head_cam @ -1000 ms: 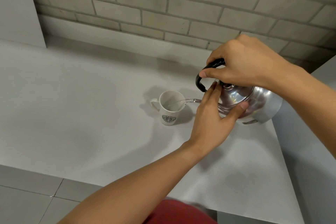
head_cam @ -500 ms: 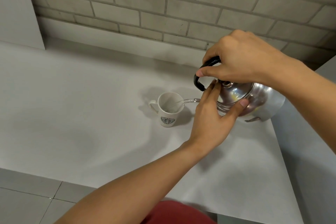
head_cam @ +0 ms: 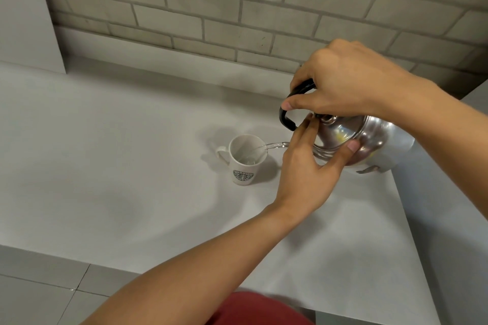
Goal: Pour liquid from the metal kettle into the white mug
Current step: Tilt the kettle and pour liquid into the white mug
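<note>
A white mug [head_cam: 244,166] with a green round logo stands upright on the grey counter [head_cam: 132,166], its handle pointing left. The shiny metal kettle [head_cam: 367,140] is tipped to the left above the counter, right of the mug. A clear stream of liquid [head_cam: 266,147] runs from its spout over the mug's right rim into the mug. My right hand [head_cam: 340,84] grips the kettle's black handle [head_cam: 286,119] from above. My left hand [head_cam: 309,166] presses on the lid, fingers and thumb spread across it. The spout is mostly hidden behind my left hand.
A brick wall [head_cam: 237,8] rises behind the counter. The counter's front edge [head_cam: 105,261] runs across the lower left, with floor tiles below. Another grey surface [head_cam: 449,219] adjoins on the right. Red clothing [head_cam: 253,309] shows at the bottom.
The kettle stays tipped and the stream keeps running into the mug. Both hands hold much the same grip; the view has shifted slightly.
</note>
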`<action>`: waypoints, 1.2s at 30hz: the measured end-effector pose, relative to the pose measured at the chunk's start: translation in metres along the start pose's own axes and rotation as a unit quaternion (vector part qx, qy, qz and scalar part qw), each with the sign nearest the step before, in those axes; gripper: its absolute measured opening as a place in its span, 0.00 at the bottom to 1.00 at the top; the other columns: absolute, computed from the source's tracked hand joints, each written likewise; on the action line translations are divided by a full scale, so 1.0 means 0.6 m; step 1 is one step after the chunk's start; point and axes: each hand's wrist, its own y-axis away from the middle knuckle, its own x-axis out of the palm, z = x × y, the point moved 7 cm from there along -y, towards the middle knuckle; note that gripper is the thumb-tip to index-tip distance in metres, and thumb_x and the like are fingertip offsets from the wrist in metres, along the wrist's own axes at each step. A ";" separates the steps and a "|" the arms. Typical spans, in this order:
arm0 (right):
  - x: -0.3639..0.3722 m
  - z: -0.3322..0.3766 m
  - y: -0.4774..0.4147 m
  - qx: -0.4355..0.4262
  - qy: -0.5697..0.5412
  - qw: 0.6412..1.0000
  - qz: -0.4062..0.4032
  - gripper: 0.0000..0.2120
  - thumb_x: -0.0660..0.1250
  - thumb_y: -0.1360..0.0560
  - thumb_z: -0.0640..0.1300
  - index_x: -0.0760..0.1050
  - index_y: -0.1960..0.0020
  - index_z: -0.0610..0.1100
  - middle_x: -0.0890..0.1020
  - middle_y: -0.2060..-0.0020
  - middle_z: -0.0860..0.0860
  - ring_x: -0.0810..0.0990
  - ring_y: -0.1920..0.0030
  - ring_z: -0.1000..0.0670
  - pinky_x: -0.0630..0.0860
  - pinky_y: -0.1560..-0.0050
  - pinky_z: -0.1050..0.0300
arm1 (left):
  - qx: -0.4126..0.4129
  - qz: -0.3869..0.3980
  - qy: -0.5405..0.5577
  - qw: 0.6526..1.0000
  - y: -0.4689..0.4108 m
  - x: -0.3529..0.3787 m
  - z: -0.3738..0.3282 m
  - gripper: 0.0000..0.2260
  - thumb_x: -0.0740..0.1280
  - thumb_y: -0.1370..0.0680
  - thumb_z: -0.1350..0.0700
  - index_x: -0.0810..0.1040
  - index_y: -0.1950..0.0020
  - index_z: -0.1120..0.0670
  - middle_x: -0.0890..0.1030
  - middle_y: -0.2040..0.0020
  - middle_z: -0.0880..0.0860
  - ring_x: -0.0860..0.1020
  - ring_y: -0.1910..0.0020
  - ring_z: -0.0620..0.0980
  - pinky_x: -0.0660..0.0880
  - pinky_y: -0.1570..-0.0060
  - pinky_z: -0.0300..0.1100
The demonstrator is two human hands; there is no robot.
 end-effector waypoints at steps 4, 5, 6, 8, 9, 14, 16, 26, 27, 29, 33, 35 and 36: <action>-0.002 0.003 -0.002 0.002 -0.002 1.000 0.007 0.18 0.70 0.27 0.66 0.87 0.48 0.54 0.86 0.60 0.49 0.81 0.56 0.41 0.77 0.57 0.49 | -0.002 -0.001 0.005 1.000 -0.002 0.001 0.000 0.27 0.74 0.21 0.42 0.74 0.23 0.46 0.77 0.28 0.41 0.75 0.29 0.40 0.77 0.32 0.48; -0.002 0.004 -0.003 0.004 -0.002 1.000 0.009 0.18 0.70 0.26 0.66 0.87 0.48 0.54 0.86 0.60 0.49 0.80 0.56 0.41 0.77 0.58 0.50 | -0.004 -0.002 0.005 1.000 -0.002 0.001 0.000 0.27 0.74 0.21 0.42 0.74 0.23 0.46 0.77 0.28 0.41 0.75 0.29 0.40 0.77 0.32 0.48; -0.002 0.004 -0.003 0.006 -0.002 1.000 0.012 0.18 0.71 0.26 0.66 0.87 0.48 0.54 0.86 0.60 0.49 0.80 0.56 0.41 0.76 0.58 0.50 | -0.004 -0.002 0.005 1.000 -0.002 0.001 0.000 0.28 0.74 0.21 0.42 0.74 0.23 0.46 0.77 0.28 0.41 0.75 0.29 0.39 0.77 0.31 0.48; -0.003 0.005 -0.003 0.011 -0.001 1.000 0.017 0.18 0.71 0.27 0.66 0.87 0.48 0.54 0.85 0.61 0.49 0.80 0.55 0.40 0.77 0.57 0.49 | -0.006 -0.005 0.006 1.000 -0.002 0.000 0.000 0.28 0.74 0.21 0.42 0.73 0.23 0.45 0.76 0.28 0.40 0.75 0.29 0.39 0.77 0.31 0.48; -0.004 0.006 -0.003 0.012 0.000 1.000 0.018 0.18 0.70 0.27 0.66 0.87 0.48 0.54 0.84 0.62 0.49 0.80 0.56 0.40 0.78 0.56 0.48 | -0.006 -0.006 0.009 1.000 -0.002 0.000 0.000 0.28 0.74 0.21 0.42 0.73 0.23 0.46 0.76 0.28 0.41 0.75 0.28 0.39 0.77 0.31 0.48; -0.008 0.010 -0.006 0.014 0.009 0.999 0.027 0.19 0.70 0.27 0.67 0.87 0.48 0.54 0.85 0.61 0.47 0.81 0.55 0.38 0.81 0.53 0.43 | -0.005 -0.010 0.014 1.000 -0.004 -0.001 -0.003 0.28 0.74 0.21 0.43 0.74 0.23 0.47 0.77 0.27 0.42 0.75 0.28 0.40 0.77 0.31 0.49; -0.009 0.012 -0.008 0.012 0.014 0.999 0.030 0.20 0.70 0.27 0.67 0.87 0.47 0.54 0.86 0.60 0.46 0.82 0.54 0.38 0.81 0.52 0.42 | -0.006 -0.012 0.019 1.000 -0.004 -0.002 -0.004 0.28 0.74 0.21 0.43 0.74 0.23 0.47 0.77 0.27 0.42 0.75 0.28 0.40 0.77 0.31 0.49; -0.010 0.015 -0.013 0.018 0.018 0.999 0.038 0.19 0.70 0.28 0.68 0.87 0.48 0.54 0.86 0.60 0.46 0.82 0.54 0.38 0.82 0.53 0.43 | -0.007 -0.018 0.029 0.999 -0.005 -0.005 -0.006 0.29 0.74 0.22 0.42 0.74 0.23 0.47 0.77 0.28 0.42 0.75 0.28 0.40 0.77 0.31 0.49; -0.009 0.015 -0.014 0.019 0.018 0.999 0.039 0.19 0.71 0.28 0.68 0.87 0.48 0.55 0.85 0.60 0.47 0.83 0.55 0.38 0.82 0.53 0.43 | -0.008 -0.017 0.030 0.999 -0.005 -0.005 -0.005 0.29 0.74 0.22 0.41 0.74 0.23 0.47 0.77 0.28 0.41 0.75 0.28 0.40 0.77 0.31 0.49; -0.007 0.017 -0.015 0.018 0.017 0.999 0.041 0.20 0.70 0.28 0.68 0.87 0.48 0.55 0.85 0.60 0.47 0.83 0.55 0.38 0.82 0.53 0.42 | -0.010 -0.018 0.028 0.999 -0.005 -0.005 -0.004 0.29 0.74 0.22 0.41 0.73 0.23 0.46 0.77 0.28 0.41 0.75 0.28 0.39 0.77 0.31 0.49; -0.004 0.019 -0.017 0.016 0.018 0.999 0.044 0.20 0.70 0.28 0.68 0.87 0.48 0.55 0.85 0.59 0.47 0.82 0.55 0.38 0.82 0.53 0.41 | -0.016 -0.017 0.037 0.999 -0.005 -0.005 0.001 0.29 0.74 0.22 0.42 0.73 0.22 0.47 0.76 0.27 0.41 0.75 0.27 0.40 0.76 0.30 0.50; -0.004 0.019 -0.019 0.015 0.020 0.999 0.043 0.20 0.70 0.28 0.68 0.87 0.48 0.54 0.85 0.59 0.46 0.82 0.54 0.38 0.82 0.53 0.41 | -0.015 -0.017 0.036 0.999 -0.005 -0.007 0.002 0.29 0.74 0.22 0.41 0.73 0.22 0.46 0.76 0.27 0.41 0.75 0.27 0.40 0.77 0.30 0.49; -0.004 0.020 -0.019 0.014 0.020 0.999 0.044 0.20 0.70 0.28 0.68 0.87 0.48 0.54 0.86 0.58 0.46 0.83 0.54 0.38 0.82 0.53 0.41 | -0.013 -0.017 0.035 0.999 -0.006 -0.007 0.002 0.29 0.74 0.22 0.41 0.73 0.22 0.46 0.76 0.28 0.41 0.75 0.28 0.39 0.77 0.30 0.49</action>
